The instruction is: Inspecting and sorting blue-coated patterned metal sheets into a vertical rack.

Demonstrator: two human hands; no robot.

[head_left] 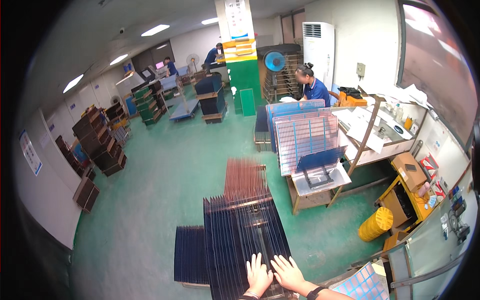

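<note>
A long row of thin dark panels [227,240] stands on edge, close together, in front of me. My left hand [258,276] lies flat over the near part of this row, fingers spread and pointing away from me. Right beside it, my right hand [288,273] also rests with its fingers stretched out, a dark band on its wrist. Neither hand grips anything. Beyond the dark panels runs a rack of copper-coloured upright rods or edges [245,177]. A lower row of dark panels [190,255] stands to the left.
Copper panels with a blue grid [307,135] lean on a stand at mid right, near a seated person [316,90] at a cluttered table [385,155]. A yellow drum [376,224] stands at right, a gridded panel [365,284] near me. Brown crates [97,137] are stacked at left.
</note>
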